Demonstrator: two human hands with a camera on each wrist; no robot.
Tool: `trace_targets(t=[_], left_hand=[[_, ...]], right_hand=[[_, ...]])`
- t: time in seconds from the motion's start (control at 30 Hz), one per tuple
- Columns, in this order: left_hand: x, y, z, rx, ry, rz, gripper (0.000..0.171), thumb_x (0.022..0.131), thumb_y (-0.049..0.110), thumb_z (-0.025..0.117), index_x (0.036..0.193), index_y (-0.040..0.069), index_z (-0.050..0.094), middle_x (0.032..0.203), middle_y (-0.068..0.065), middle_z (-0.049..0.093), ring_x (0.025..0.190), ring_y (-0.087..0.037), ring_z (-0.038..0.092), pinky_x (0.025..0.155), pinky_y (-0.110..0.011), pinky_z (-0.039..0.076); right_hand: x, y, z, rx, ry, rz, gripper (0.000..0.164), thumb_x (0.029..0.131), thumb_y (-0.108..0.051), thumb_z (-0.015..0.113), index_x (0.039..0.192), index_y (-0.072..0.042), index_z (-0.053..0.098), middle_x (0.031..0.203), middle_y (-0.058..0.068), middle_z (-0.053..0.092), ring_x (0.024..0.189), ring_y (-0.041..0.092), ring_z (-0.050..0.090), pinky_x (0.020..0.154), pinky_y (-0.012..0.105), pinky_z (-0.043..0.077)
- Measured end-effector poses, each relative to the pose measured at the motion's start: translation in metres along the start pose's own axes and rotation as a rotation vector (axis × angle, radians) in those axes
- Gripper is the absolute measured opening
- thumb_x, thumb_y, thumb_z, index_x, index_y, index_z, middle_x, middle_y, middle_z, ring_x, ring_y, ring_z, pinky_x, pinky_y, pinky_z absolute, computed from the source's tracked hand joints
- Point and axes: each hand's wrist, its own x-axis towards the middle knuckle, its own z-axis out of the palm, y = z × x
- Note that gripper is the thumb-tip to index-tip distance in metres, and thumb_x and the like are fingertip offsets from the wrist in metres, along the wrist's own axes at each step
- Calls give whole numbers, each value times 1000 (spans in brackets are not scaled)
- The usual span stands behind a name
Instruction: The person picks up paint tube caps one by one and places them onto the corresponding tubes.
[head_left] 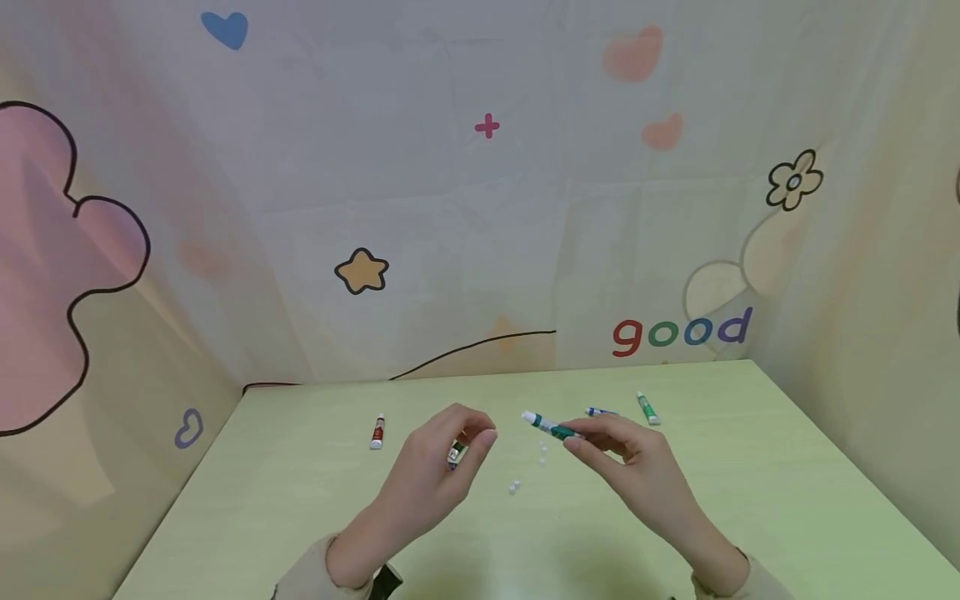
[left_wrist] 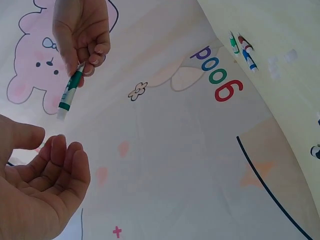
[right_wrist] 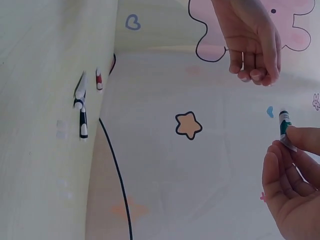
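Observation:
My right hand (head_left: 630, 454) pinches a green-and-white paint tube (head_left: 551, 426) by its end between thumb and fingers. The tube is raised above the table, its white cap pointing toward my left hand (head_left: 435, 467). That left hand is also raised, with fingers loosely bent and thumb apart from them; the left wrist view shows nothing in its grasp. A short gap separates it from the cap. Through the space between left thumb and fingers, part of another tube (head_left: 456, 454) shows on the table, mostly hidden behind the hand.
On the pale green table (head_left: 247, 500) lie a red tube (head_left: 377, 432) at left, and a blue tube (head_left: 602, 412) and a green tube (head_left: 648, 408) at right. Small white pieces (head_left: 514, 487) are scattered mid-table. A printed curtain (head_left: 450, 208) hangs along the back edge.

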Motion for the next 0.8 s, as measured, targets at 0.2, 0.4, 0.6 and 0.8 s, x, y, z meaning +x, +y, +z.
trace_targets(t=[0.2, 0.4, 0.6, 0.8], left_hand=[[-2, -8, -2, 12, -10, -8, 5, 102, 14, 61, 101, 11, 65, 93, 9, 62, 85, -6, 59, 70, -24, 53], [-4, -16, -5, 48, -26, -19, 5, 102, 14, 62, 101, 11, 65, 94, 7, 63, 86, -7, 59, 75, -30, 54], [-7, -23, -10, 87, -60, -62, 9, 102, 16, 61, 102, 9, 66, 96, 3, 66, 89, -8, 60, 80, -27, 54], [-14, -32, -12, 118, -58, -96, 6, 95, 6, 69, 100, 10, 67, 95, 9, 64, 88, -7, 60, 80, -29, 54]], right_hand=[[4, 8, -9, -35, 102, 12, 16, 94, -12, 72, 110, -14, 76, 92, -3, 74, 83, 12, 70, 77, 25, 55], [10, 22, -19, -60, 203, 36, 17, 94, -10, 72, 111, -8, 75, 93, 3, 75, 80, 8, 69, 76, 19, 53], [14, 41, -31, -142, 299, 116, 21, 95, -17, 73, 113, -6, 74, 95, 7, 74, 79, 4, 65, 69, 17, 51], [21, 63, -40, -171, 331, 146, 24, 96, -21, 72, 112, -3, 74, 96, 11, 74, 79, 4, 66, 69, 17, 52]])
